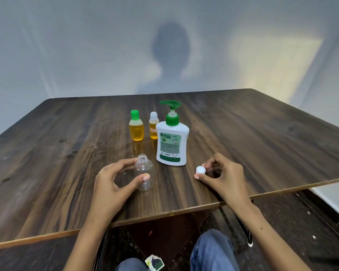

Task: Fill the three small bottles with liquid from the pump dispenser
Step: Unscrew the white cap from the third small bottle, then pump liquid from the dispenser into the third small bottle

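Note:
An empty clear bottle (144, 169) stands upright and uncapped on the wooden table (252, 137). My left hand (114, 182) holds it, thumb on its front and fingers behind. My right hand (221, 177) pinches its white cap (200, 170) just above the table, to the right of the bottle. The white pump dispenser (172, 143) with a green pump head stands right behind them. Further back stand two small bottles with yellow liquid: one with a green cap (136, 126) and a slimmer one with a clear cap (153, 126).
The table's near edge (164, 214) runs diagonally in front of me. My knees in blue trousers (211, 251) sit below it, and a scrap of packaging (154, 262) lies on the dark floor. A pale wall stands behind the table.

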`<state>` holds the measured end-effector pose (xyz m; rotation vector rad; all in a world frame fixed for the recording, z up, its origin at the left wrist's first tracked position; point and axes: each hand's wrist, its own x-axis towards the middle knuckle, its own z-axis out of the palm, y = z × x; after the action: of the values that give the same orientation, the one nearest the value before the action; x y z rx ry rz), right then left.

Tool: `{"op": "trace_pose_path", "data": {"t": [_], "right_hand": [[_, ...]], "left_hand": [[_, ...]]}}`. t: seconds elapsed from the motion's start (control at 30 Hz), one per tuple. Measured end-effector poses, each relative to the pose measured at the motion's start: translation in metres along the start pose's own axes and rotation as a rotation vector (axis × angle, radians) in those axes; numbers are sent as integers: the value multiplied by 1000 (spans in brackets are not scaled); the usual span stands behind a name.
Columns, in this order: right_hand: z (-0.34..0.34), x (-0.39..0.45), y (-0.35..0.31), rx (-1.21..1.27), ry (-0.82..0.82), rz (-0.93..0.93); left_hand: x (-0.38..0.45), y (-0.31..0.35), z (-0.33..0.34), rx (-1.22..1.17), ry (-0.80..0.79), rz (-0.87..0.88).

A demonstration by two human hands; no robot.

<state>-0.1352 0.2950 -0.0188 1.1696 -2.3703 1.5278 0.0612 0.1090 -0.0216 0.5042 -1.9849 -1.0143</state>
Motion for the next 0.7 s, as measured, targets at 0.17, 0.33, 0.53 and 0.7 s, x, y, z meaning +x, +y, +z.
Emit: {"op": "trace_pose_path", "data": {"t": [0.17,0.33,0.53,0.7], "right_hand": [[-2,0,0,-101,-6,-14],[-7,4,-9,-166,46,-113],[-10,31,-36,-53,121,-277],[-10,67,-68,22,206,-400]], "left_hand": [[0,3,0,5,-2,-2],[0,7,-1,15,-25,-15],[16,21,-6,24,-13,28],[74,42,-14,-144,57,107]]}}
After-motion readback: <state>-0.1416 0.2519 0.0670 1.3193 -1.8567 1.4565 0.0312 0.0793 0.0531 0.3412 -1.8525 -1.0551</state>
